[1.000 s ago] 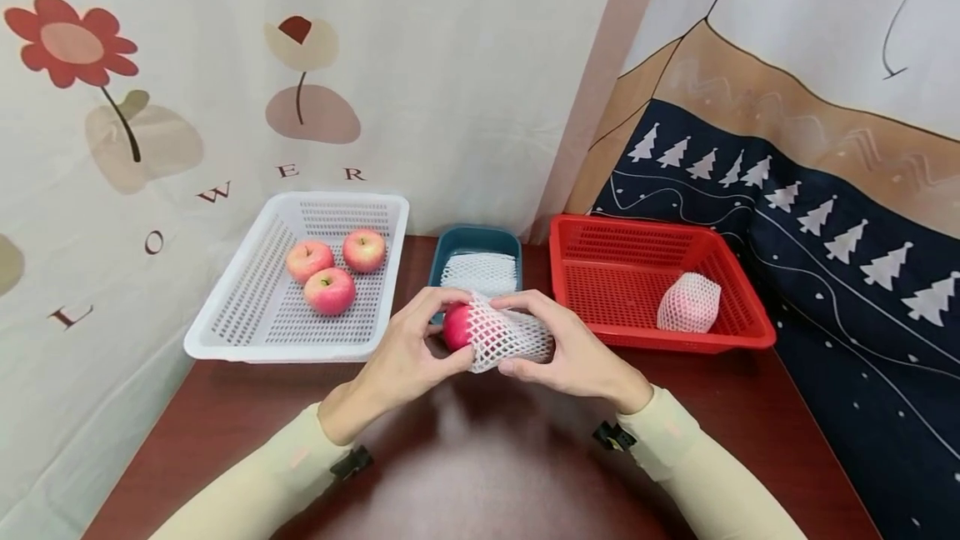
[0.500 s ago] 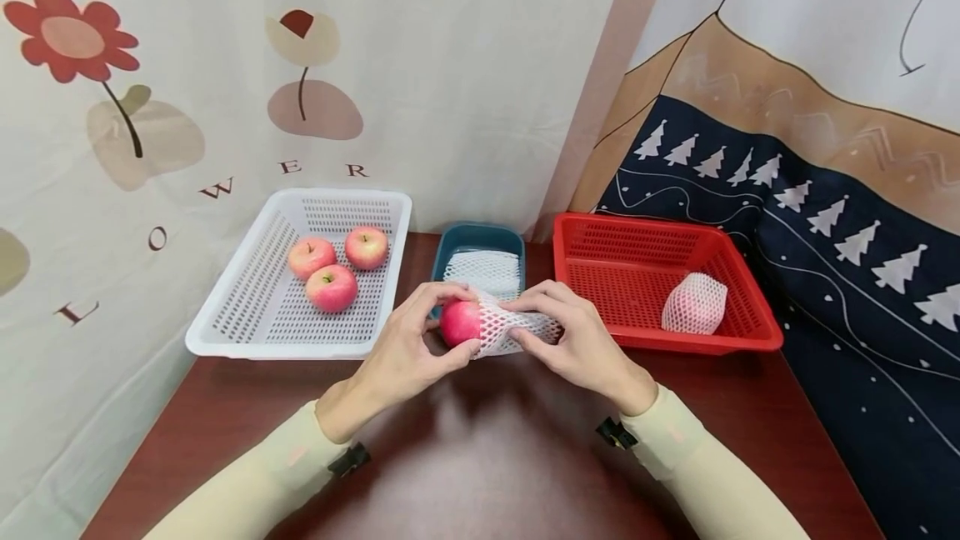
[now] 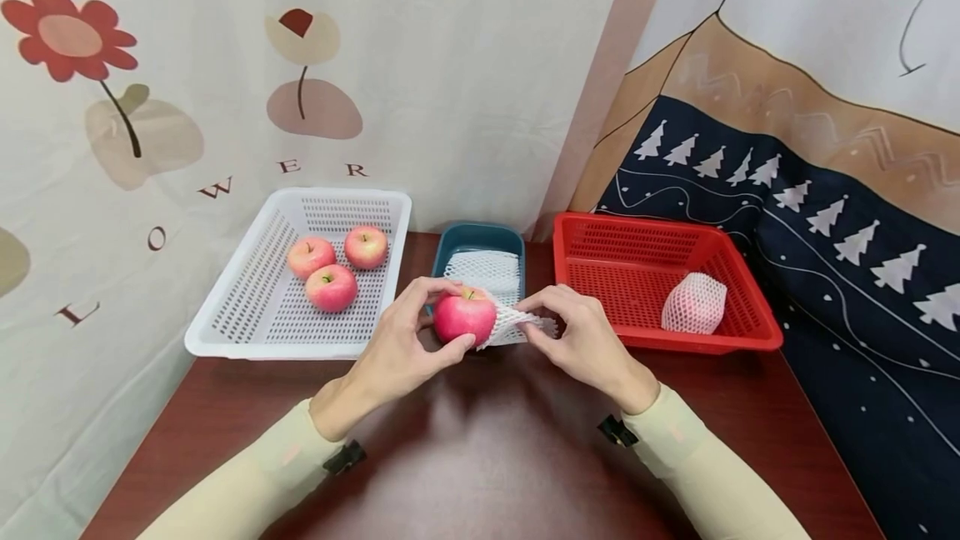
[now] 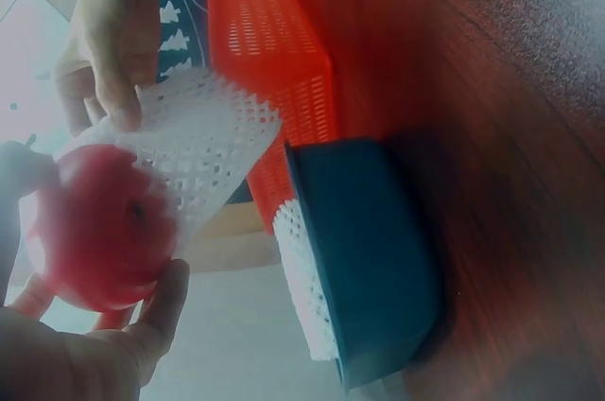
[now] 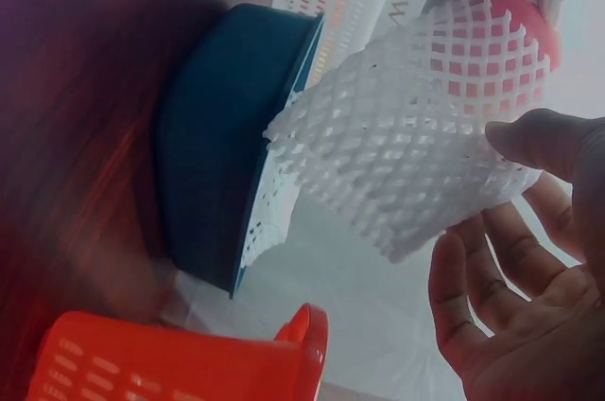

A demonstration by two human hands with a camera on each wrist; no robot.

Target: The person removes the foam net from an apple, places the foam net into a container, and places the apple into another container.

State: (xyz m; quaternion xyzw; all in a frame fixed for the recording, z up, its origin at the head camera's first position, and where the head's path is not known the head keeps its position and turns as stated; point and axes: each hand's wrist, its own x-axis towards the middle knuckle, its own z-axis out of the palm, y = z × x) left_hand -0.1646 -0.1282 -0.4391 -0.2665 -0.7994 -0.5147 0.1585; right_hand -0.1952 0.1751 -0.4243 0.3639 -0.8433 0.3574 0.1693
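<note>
A red apple (image 3: 463,318) is gripped by my left hand (image 3: 405,338), its stem end facing up toward the head camera. White foam netting (image 5: 378,136) covers the right side of that apple, and its loose tail stretches off to the right. My right hand (image 3: 585,342) pinches this netting between thumb and fingers. In the left wrist view the apple (image 4: 102,226) sits among the left fingers, mostly bare on the near side. Just behind the hands stands a teal box (image 3: 480,233) with more white foam nets (image 3: 483,270) inside.
At the left, a white basket (image 3: 225,348) holds 3 bare apples (image 3: 332,287). A red basket (image 3: 675,343) at the right contains one netted apple (image 3: 693,303). Curtains hang behind the brown table (image 3: 480,457).
The apple has turned so its stem shows, and more of it is bare in the head view. My right fingers have gathered the netting's tail into a narrower pinch.
</note>
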